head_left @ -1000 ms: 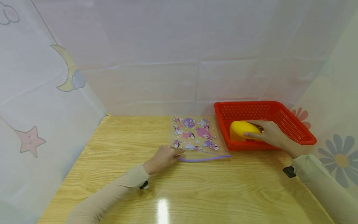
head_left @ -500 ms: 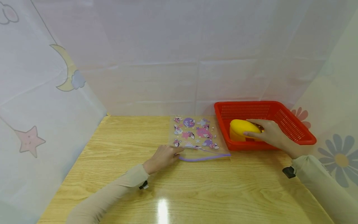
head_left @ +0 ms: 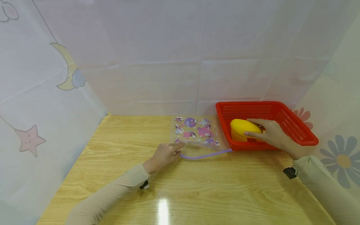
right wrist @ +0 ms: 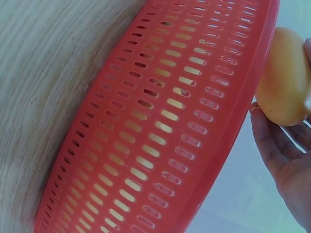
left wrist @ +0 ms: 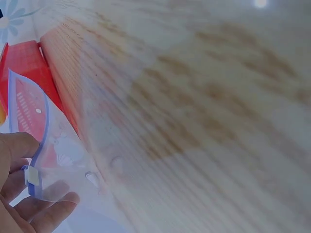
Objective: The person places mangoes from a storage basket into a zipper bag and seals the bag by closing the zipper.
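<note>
- Beside the red slotted basket (head_left: 244, 103), a clear zip bag (head_left: 202, 131) with pink and purple cartoon prints lay on the wood-grain table (head_left: 197, 193), its mouth gaping wider than a second earlier.
- At the near-left corner of that mouth, the left hand (head_left: 163, 155) gripped the film, close to the white slider (left wrist: 32, 175) (a detail only the left wrist view gave up); its index finger had straightened along the upper edge.
- Over the basket's near-left corner, the right hand (head_left: 274, 134) had its fingers curled round a yellow mango (head_left: 243, 126), which sat slightly higher than before but within the rim's outline.
- More yellow showed beneath it and through the slots; whether that was another mango, I could not tell.
- For the work in hand, the bag seemed properly open, the mango barely lifted.
</note>
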Available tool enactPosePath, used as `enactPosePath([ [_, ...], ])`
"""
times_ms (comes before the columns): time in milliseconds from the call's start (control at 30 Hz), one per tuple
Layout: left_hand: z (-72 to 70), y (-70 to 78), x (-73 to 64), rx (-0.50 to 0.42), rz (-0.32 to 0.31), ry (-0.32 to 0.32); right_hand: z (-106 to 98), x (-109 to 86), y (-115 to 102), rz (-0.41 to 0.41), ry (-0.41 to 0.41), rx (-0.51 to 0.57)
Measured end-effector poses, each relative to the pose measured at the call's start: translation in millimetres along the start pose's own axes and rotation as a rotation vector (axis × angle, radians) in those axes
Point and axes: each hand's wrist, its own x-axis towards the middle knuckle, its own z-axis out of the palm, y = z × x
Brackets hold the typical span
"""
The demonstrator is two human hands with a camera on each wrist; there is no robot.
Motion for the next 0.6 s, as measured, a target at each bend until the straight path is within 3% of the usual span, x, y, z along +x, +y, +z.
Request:
enactPosePath([
  [600,-0.2,1.2,1.2,0.035,-0.020,-0.005,3.2,-3.1,-5.0,-0.052,0.034,0.037],
])
